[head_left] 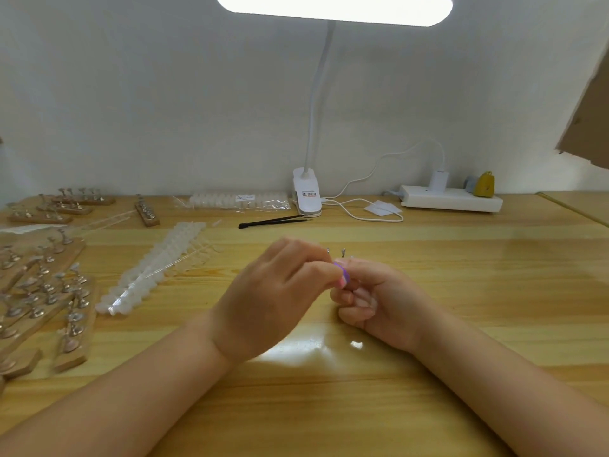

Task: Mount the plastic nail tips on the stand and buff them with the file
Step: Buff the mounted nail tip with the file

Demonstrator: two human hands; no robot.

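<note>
Over the middle of the wooden table (428,275) our left hand (276,291) pinches a small purple-and-pink file (342,275). Our right hand (379,301) curls round a stand (342,253), its metal prongs showing above. The lamp clip (308,196) carries a label too blurred to read.

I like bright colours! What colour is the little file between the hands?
The file looks purple with a pink end, seen in the head view.
</note>
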